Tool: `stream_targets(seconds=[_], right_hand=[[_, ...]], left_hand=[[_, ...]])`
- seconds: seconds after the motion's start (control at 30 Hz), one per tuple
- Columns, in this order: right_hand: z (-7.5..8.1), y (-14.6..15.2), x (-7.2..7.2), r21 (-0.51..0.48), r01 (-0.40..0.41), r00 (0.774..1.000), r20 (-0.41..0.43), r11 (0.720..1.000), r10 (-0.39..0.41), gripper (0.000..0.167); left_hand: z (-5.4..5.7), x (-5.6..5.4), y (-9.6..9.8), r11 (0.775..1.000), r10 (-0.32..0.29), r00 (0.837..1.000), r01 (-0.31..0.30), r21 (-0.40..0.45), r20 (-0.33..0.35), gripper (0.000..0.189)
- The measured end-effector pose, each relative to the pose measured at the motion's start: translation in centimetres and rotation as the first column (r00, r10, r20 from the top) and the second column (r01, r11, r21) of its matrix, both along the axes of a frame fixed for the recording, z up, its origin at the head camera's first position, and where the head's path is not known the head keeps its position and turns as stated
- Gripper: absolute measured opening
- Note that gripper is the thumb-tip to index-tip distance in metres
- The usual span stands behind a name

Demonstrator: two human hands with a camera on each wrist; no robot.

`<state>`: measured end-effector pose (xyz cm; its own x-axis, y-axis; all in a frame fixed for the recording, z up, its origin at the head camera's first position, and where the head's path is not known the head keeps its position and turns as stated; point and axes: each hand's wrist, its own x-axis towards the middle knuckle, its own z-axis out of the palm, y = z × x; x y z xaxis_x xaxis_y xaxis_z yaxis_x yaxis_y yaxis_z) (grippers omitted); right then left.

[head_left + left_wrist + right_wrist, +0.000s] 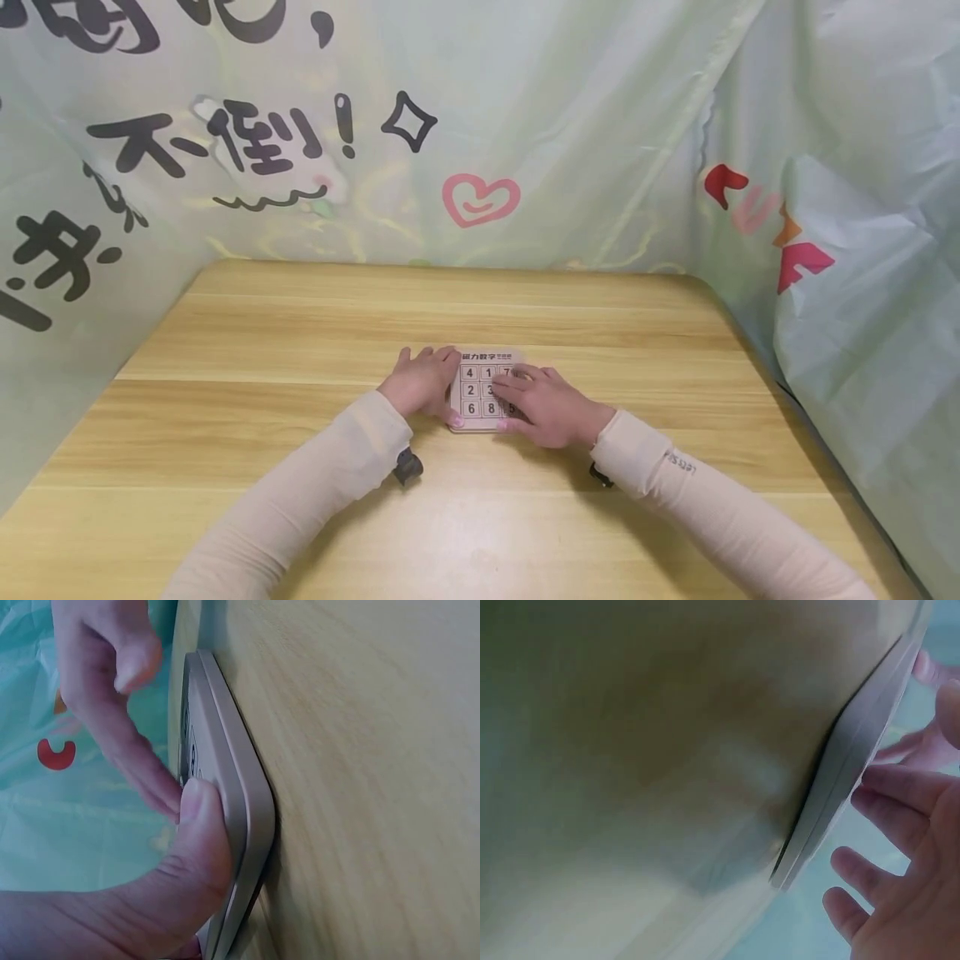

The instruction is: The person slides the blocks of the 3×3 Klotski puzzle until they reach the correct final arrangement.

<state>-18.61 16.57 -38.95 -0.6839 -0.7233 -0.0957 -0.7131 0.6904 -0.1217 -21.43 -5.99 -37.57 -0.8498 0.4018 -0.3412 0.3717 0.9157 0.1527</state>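
Observation:
A number sliding puzzle (pixel 480 424) with a pale frame lies flat on the table, its square tiles bearing black digits. My left hand (pixel 422 383) holds the frame's left side, fingers by the upper corner and thumb at the lower one. In the left wrist view that thumb (pixel 199 832) presses on the edge of the two-layered puzzle (pixel 244 814). From the right, my right hand (pixel 553 407) reaches over the tiles with fingers extended, fingertips on the middle and right columns, covering some digits. The right wrist view shows these fingers (pixel 900 799) fairly straight beside the puzzle (pixel 829 780).
The wooden table (pixel 300 333) spreads around the puzzle. A printed cloth (pixel 585 125) with dark characters and a pink heart hangs behind and along both sides. Each wrist carries a small black camera, the left one (pixel 408 467) just below the sleeve cuff.

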Motion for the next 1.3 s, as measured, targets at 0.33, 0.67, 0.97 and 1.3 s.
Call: stream_targets(seconds=[0.33, 0.67, 0.97, 1.3], right_hand=[[0.6, 1.3, 0.2, -0.063, 0.023, 0.998, -0.058, 0.998, -0.027, 0.049], [0.0, -1.4, 0.1, -0.027, -0.059, 0.997, -0.055, 0.998, 0.058, 0.057], [0.3, -2.0, -0.1, -0.023, -0.088, 0.993, -0.075, 0.996, 0.087, 0.053], [0.4, -1.2, -0.7, -0.057, -0.049, 0.995, -0.089, 0.997, 0.044, 0.047]], left_hand=[[0.1, 0.1, -0.1, 1.000, 0.007, 1.000, -0.007, 0.008, 0.001, 0.108], [0.3, 0.1, -0.1, 1.000, 0.001, 1.000, -0.001, -0.004, -0.002, 0.108], [0.1, 0.1, 0.0, 1.000, 0.011, 1.000, -0.011, 0.005, 0.000, 0.108], [0.1, 0.1, 0.0, 1.000, 0.004, 1.000, -0.004, 0.014, -0.007, 0.109]])
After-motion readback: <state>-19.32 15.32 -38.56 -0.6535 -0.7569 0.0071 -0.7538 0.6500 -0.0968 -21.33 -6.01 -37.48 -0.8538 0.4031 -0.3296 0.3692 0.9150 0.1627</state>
